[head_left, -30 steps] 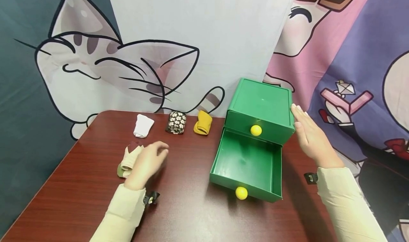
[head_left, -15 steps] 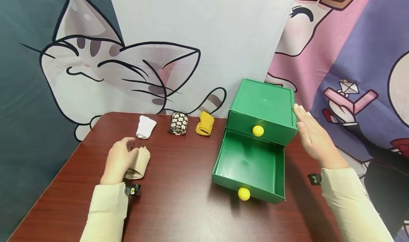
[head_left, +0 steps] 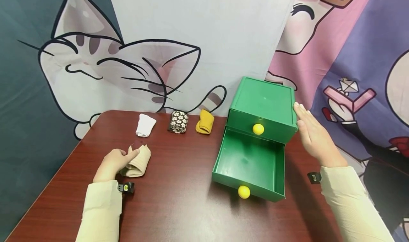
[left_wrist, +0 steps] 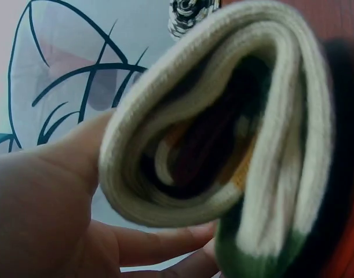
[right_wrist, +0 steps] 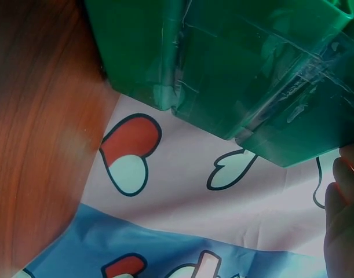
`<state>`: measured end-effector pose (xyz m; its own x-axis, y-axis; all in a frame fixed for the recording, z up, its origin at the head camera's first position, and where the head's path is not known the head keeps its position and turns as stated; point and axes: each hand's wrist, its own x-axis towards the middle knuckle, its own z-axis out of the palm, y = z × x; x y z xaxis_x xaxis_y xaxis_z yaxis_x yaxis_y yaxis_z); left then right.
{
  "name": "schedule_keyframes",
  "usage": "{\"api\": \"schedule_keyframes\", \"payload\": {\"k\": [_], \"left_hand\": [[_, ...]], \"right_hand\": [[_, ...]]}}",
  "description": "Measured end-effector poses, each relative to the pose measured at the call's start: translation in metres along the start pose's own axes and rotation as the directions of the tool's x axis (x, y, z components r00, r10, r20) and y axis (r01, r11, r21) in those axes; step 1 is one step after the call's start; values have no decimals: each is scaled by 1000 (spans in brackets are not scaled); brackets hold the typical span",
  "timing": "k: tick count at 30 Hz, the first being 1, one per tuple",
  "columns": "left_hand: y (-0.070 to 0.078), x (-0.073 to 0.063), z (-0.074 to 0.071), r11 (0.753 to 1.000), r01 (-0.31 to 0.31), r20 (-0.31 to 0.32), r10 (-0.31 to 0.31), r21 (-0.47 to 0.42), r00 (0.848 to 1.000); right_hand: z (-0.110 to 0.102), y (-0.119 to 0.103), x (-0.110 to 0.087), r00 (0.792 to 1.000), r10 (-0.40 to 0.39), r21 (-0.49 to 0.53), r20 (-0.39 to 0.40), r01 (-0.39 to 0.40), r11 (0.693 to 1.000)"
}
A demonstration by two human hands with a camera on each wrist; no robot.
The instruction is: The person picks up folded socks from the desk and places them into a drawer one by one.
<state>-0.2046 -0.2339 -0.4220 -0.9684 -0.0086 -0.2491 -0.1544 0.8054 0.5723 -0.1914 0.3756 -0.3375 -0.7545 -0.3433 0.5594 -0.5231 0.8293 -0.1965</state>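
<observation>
My left hand (head_left: 113, 162) grips the left side of a rolled beige sock (head_left: 138, 162) on the table's left part. In the left wrist view the sock (left_wrist: 309, 145) shows its coiled end, with a green part below and darker layers inside; fingers curl beneath it. My right hand (head_left: 314, 137) lies with straight fingers along the right side of a green drawer unit (head_left: 263, 101). Its lower drawer (head_left: 247, 158) is pulled out with nothing inside; the upper one is closed. The right wrist view shows fingertips (right_wrist: 351, 159) at the unit's edge.
Along the table's back edge lie a white rolled sock (head_left: 145, 125), a black-and-white flowered roll (head_left: 178, 122) and a yellow rolled sock (head_left: 205, 122). Yellow ball knobs (head_left: 244, 192) stick out from the drawers. A cartoon-printed cloth (head_left: 204, 32) hangs behind the table.
My left hand has swung from the beige sock's right side over to its left, then come down and taken hold of it. The right hand stays against the drawer unit.
</observation>
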Motion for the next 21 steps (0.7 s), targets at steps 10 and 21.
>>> {"api": "schedule_keyframes", "payload": {"k": [10,21], "left_hand": [[-3,2,2,999,4,45,-3,-40,999],[2,4,7,996,-20,25,22,-84,999]], "right_hand": [[0,0,0,1000,-2,2,-5,2,1000],[0,0,0,1000,7,1,-5,-7,1000]]}}
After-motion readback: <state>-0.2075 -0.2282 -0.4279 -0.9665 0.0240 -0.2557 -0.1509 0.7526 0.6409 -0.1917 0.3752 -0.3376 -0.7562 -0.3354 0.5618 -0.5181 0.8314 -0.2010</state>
